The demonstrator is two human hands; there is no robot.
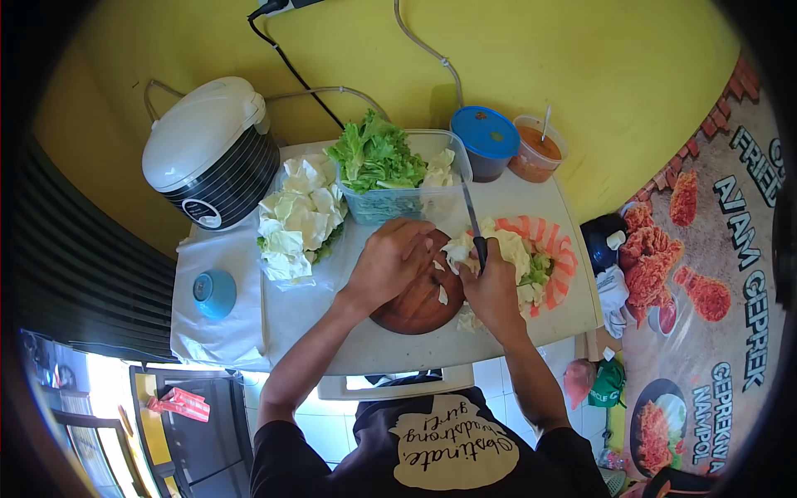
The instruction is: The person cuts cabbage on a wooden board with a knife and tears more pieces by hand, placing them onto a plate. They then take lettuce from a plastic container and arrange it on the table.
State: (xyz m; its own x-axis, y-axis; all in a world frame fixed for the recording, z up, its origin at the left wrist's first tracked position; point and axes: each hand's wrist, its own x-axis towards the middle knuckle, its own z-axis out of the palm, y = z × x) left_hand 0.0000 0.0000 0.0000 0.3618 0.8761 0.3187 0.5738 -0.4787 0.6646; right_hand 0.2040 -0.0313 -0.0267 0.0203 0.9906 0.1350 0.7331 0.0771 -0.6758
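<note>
My right hand is wrapped around the black handle of a knife, its blade pointing up and away. Pale cabbage pieces lie against its fingers, above the right side of a round brown wooden cutting board. My left hand rests over the board's left side, fingers extended and close together, holding nothing that I can see. Small cabbage scraps dot the board. Just right of my right hand, cabbage and some green lettuce sit on a red-and-white striped wrapper or plate.
Behind the board stands a clear plastic tub of lettuce. Cabbage leaves are heaped left of it. Around them are a rice cooker, a blue bowl, a blue-lidded container and a tub of orange sauce holding a spoon.
</note>
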